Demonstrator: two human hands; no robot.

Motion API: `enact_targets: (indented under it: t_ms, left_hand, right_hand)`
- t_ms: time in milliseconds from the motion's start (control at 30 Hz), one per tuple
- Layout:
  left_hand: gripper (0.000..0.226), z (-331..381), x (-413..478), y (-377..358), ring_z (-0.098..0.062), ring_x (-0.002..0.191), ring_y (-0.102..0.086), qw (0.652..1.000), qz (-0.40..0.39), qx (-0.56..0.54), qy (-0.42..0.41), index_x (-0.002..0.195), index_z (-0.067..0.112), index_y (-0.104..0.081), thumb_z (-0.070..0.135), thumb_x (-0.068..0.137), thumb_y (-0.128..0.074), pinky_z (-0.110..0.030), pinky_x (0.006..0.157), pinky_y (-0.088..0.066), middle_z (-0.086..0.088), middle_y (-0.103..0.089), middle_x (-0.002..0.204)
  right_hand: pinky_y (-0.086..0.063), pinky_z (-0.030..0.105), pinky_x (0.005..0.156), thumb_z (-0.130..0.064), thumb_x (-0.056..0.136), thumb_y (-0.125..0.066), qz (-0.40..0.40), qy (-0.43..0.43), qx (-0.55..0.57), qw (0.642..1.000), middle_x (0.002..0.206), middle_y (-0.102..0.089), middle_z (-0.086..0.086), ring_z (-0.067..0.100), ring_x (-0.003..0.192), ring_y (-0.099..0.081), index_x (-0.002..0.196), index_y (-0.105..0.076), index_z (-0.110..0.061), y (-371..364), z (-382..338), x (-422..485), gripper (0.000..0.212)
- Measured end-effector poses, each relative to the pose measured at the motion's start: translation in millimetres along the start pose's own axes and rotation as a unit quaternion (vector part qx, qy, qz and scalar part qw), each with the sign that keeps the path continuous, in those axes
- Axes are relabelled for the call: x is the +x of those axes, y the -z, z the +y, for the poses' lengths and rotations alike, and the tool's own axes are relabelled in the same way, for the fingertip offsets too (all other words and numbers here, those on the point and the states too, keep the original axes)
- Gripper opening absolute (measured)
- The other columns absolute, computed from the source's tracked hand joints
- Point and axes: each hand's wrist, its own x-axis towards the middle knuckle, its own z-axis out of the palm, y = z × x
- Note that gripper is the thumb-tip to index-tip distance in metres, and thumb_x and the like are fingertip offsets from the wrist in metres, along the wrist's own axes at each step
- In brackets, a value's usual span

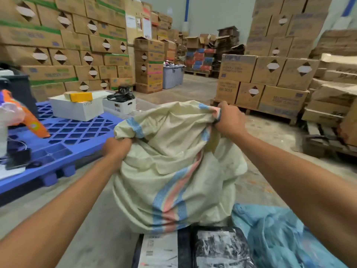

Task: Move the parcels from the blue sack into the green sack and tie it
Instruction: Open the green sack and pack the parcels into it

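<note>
Left hand [116, 147], right hand [229, 120] grip green sack [173, 171] — parcels [218, 248] beside blue sack [280, 235].

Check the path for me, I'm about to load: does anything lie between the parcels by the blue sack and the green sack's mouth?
Nothing visible does. The parcels lie against the base of the green sack, beside the blue sack. The left hand and right hand both grip the green sack's rim.
</note>
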Motion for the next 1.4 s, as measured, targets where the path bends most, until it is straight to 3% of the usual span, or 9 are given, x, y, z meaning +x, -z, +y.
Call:
enact_targets:
  t_ms: [233,433,567,700,800,933,1067,1267,1400]
  left_hand:
    - [0.048,-53.9,52.2,-91.5,-0.032,0.100,-0.065,0.960,0.004,-0.219,0.174,0.110,0.014,-0.060,0.035,0.069,-0.074,-0.048,0.091,-0.055,-0.011,-0.066,0.117]
    - [0.064,-144.8,61.7,-128.9,-0.034,0.103,-0.064,0.956,0.040,-0.160,0.244,0.121,0.006,-0.060,0.037,0.069,-0.079,-0.046,0.091,-0.055,-0.014,-0.064,0.121]
    - [0.075,-169.7,53.1,-114.7,-0.042,0.116,-0.056,0.965,0.117,0.013,0.233,0.134,-0.001,-0.047,0.035,0.078,-0.080,-0.051,0.094,-0.049,-0.026,-0.056,0.131]
    - [0.089,-148.9,26.6,-107.7,-0.042,0.128,-0.039,0.928,0.220,0.224,-0.200,0.136,0.009,-0.035,0.020,0.064,-0.084,-0.052,0.107,-0.032,-0.023,-0.039,0.139]
    - [0.064,-118.4,-9.9,-146.3,-0.025,0.124,-0.048,0.836,-0.038,0.216,-0.504,0.131,0.015,-0.047,0.001,0.071,-0.065,-0.039,0.107,-0.040,-0.009,-0.050,0.132]
    - [0.025,-109.0,-8.9,-218.1,-0.027,0.107,-0.059,0.811,-0.340,0.359,-0.313,0.121,0.018,-0.053,0.023,0.102,-0.037,-0.036,0.089,-0.046,-0.010,-0.064,0.117]
    - [0.047,-140.3,48.8,-194.9,-0.031,0.117,-0.058,0.830,-0.152,0.506,-0.177,0.127,0.010,-0.058,0.044,0.099,-0.041,-0.043,0.100,-0.045,-0.015,-0.061,0.129]
    - [0.094,-126.2,93.2,-127.8,-0.026,0.146,-0.025,0.695,-0.175,0.689,-0.107,0.155,0.023,-0.018,0.059,0.080,-0.061,-0.038,0.120,-0.013,-0.005,-0.023,0.159]
    - [0.085,-96.5,76.5,-143.3,-0.030,0.136,-0.036,0.630,-0.096,0.745,-0.199,0.147,0.021,-0.030,0.055,0.076,-0.061,-0.046,0.118,-0.015,-0.013,-0.036,0.147]
  right_hand:
    - [-0.044,0.040,0.076,-0.004,0.069,-0.068,0.181,0.205,-0.042,0.961,0.107,-0.052,0.012,0.029,0.094,-0.049,0.132,-0.047,-0.021,-111.4,-18.6,9.1,0.069]
    - [-0.047,0.039,0.084,-0.024,0.089,-0.059,-0.200,0.171,0.091,0.961,0.125,-0.052,0.016,0.036,0.108,-0.057,0.123,-0.050,-0.010,-246.3,-4.8,-77.8,0.038]
    - [-0.049,0.035,0.082,-0.032,0.078,-0.069,-0.222,0.142,0.192,0.945,0.118,-0.042,0.006,0.026,0.099,-0.053,0.129,-0.044,-0.016,-274.9,24.3,-98.2,0.059]
    - [-0.042,0.034,0.080,-0.019,0.085,-0.063,-0.176,0.056,0.259,0.948,0.111,-0.053,0.013,0.029,0.102,-0.053,0.111,-0.051,-0.006,-272.4,32.1,-82.5,0.032]
    - [-0.041,0.034,0.072,-0.005,0.087,-0.057,-0.229,0.012,0.227,0.946,0.108,-0.061,0.018,0.036,0.101,-0.058,0.105,-0.052,-0.003,-269.7,29.9,-71.5,0.019]
    - [-0.047,0.038,0.077,-0.008,0.092,-0.053,-0.257,0.018,0.111,0.960,0.117,-0.064,0.020,0.037,0.106,-0.063,0.124,-0.048,-0.003,-269.5,28.0,-81.7,0.033]
    - [-0.051,0.039,0.097,-0.023,0.098,-0.050,-0.325,0.086,-0.183,0.924,0.138,-0.060,0.010,0.029,0.127,-0.058,0.139,-0.055,-0.010,-267.2,61.1,-89.2,0.044]
    - [-0.023,0.048,0.122,-0.046,0.100,-0.034,-0.405,0.004,-0.377,0.833,0.165,-0.024,0.010,0.034,0.151,-0.023,0.159,-0.025,-0.015,-257.8,113.8,-33.4,0.067]
    - [-0.044,0.044,0.102,-0.035,0.097,-0.042,-0.422,0.089,-0.387,0.815,0.141,-0.056,0.009,0.032,0.127,-0.055,0.138,-0.055,-0.017,-238.0,78.5,-23.9,0.047]
